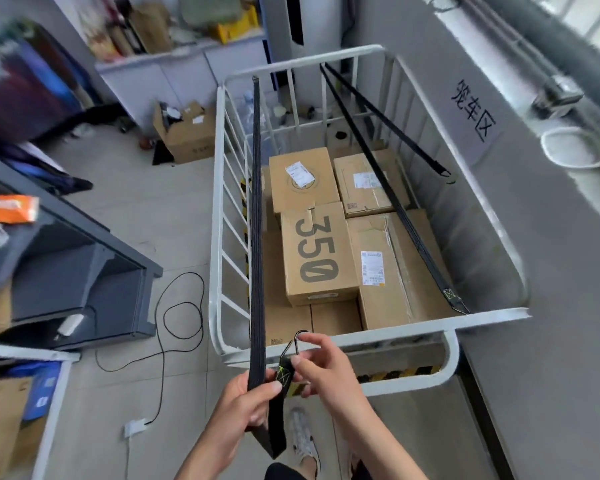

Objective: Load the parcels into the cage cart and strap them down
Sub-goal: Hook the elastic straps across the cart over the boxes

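Cage cart [395, 333] on tiled floor [174, 216], parcels [317, 254] inside, left hand [243, 407] gripped black strap [257, 237], right hand [326, 365] pinched its hook [297, 341]

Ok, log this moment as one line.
left hand grips strap; right hand pinches hook at cart rail; parcels loaded

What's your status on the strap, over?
Left hand grips the black strap, taut from the far rail. Right hand pinches its hook at the near rail, not seen latched. Parcels loaded; nothing blocks the rail.
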Demonstrator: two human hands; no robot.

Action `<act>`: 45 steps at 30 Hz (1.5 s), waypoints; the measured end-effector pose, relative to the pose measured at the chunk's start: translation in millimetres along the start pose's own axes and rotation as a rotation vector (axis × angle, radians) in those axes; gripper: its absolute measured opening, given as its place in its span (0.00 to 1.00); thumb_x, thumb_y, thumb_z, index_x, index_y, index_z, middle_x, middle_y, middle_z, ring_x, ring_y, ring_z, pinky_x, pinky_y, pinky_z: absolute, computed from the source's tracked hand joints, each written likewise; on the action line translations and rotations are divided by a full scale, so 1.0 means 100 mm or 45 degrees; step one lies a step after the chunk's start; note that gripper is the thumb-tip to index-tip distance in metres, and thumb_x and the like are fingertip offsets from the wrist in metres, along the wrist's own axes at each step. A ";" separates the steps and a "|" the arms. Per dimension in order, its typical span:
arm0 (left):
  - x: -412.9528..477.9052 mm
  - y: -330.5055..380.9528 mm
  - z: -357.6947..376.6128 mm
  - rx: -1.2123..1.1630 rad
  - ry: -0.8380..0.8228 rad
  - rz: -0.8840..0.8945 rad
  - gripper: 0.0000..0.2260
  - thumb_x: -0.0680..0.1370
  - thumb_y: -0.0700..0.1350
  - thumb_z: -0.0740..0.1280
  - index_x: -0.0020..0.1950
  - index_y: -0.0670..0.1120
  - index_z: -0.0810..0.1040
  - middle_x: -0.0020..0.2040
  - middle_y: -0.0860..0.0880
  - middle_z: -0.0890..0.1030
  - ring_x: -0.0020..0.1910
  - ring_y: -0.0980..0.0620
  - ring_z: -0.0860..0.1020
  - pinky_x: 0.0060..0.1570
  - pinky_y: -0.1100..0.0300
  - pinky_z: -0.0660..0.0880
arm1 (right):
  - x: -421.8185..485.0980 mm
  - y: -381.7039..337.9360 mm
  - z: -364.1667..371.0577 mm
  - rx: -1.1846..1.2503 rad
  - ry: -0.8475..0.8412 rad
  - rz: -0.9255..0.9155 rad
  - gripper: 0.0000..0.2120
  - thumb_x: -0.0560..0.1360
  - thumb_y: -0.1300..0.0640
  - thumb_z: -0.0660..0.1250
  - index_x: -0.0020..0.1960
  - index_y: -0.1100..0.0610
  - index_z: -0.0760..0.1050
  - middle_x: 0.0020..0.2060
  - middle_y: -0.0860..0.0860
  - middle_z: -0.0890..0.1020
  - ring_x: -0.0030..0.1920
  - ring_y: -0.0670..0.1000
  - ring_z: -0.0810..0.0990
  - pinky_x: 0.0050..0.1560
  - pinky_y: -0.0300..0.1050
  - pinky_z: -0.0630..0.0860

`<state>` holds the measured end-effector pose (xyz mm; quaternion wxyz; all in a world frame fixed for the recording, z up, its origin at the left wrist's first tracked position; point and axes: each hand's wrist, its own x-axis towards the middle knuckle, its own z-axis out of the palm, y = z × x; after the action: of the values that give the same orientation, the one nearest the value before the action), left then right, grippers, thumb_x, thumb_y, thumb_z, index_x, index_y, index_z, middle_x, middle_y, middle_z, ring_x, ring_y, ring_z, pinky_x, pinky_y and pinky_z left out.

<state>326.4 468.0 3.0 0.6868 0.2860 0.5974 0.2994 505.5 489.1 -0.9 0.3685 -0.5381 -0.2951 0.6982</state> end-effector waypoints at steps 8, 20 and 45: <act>-0.01 0.36 0.23 0.041 -0.044 0.137 0.14 0.67 0.50 0.78 0.48 0.45 0.82 0.26 0.49 0.61 0.25 0.53 0.58 0.30 0.56 0.53 | -0.01 -0.52 -0.12 -0.048 -0.057 -0.136 0.29 0.76 0.68 0.69 0.71 0.47 0.66 0.39 0.52 0.76 0.34 0.45 0.77 0.31 0.38 0.74; 0.67 0.58 0.20 0.230 -0.273 -0.058 0.20 0.65 0.42 0.77 0.52 0.36 0.75 0.24 0.47 0.62 0.21 0.53 0.60 0.24 0.62 0.56 | 0.04 -0.64 -0.24 -0.072 0.283 -0.128 0.29 0.75 0.54 0.71 0.73 0.46 0.64 0.46 0.60 0.82 0.40 0.48 0.83 0.38 0.44 0.80; 0.84 -2.19 -0.62 0.163 0.194 -0.458 0.08 0.78 0.40 0.71 0.57 0.46 0.80 0.26 0.54 0.64 0.23 0.56 0.61 0.24 0.64 0.57 | 0.48 -0.25 -1.34 -0.651 0.150 0.031 0.13 0.82 0.55 0.63 0.65 0.47 0.75 0.48 0.43 0.87 0.45 0.47 0.86 0.37 0.37 0.79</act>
<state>288.6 389.8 -223.2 0.6624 0.1942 0.7069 0.1542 633.4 544.7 -39.4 0.2287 -0.6571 -0.4335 0.5728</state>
